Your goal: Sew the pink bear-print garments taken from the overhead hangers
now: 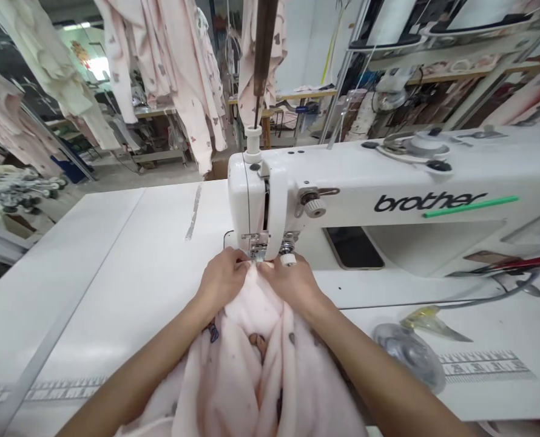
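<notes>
Pale pink printed fabric (pixel 247 315) runs from the front edge of the table up to the needle area of a white sewing machine (pixel 343 200). My left hand (pixel 224 276) grips the fabric's edge just left of the presser foot (pixel 257 250). On the other side, my right hand (pixel 292 279) has its fingers closed on the same fabric, close under the tension knob. Both sets of fingertips are near the foot and partly hidden by the machine head. Below my hands the cloth hangs in loose folds between my forearms.
A phone (pixel 355 247) lies under the machine's arm. To the right are thread snips (pixel 436 321), a clear round object (pixel 409 355) and a printed ruler strip (pixel 483 365). Pink garments (pixel 161 67) hang behind the table, and thread cones (pixel 392 24) stand at the upper right.
</notes>
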The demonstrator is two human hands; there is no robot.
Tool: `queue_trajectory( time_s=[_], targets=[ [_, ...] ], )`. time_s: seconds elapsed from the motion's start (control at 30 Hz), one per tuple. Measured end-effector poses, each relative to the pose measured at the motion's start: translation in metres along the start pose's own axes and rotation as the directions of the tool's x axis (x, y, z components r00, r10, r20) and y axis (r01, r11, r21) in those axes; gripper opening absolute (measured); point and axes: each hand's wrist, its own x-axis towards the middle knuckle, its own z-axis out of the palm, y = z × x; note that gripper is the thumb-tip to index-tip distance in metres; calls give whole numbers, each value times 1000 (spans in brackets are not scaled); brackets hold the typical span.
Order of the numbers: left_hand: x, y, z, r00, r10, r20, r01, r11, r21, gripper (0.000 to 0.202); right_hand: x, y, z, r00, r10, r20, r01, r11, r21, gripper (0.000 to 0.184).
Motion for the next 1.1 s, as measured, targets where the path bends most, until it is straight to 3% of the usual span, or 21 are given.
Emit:
queue_trajectory(
  time_s=[0.33, 0.5, 1.1],
  targets=[
    [1, 4, 1, 1000, 3, 2, -3, 998, 63, 22, 2, 0, 4, 999, 17, -30, -17, 1000, 20, 14],
    [3, 0, 1, 999, 35, -13, -35, 999, 2, 26, 1, 1, 7, 998, 4, -67, -2, 1000, 23, 15],
    [6, 2, 1, 1000, 6, -24, -4, 996, 86, 11, 4, 0, 7, 995, -10, -95, 12, 1000, 24, 16]
  ],
)
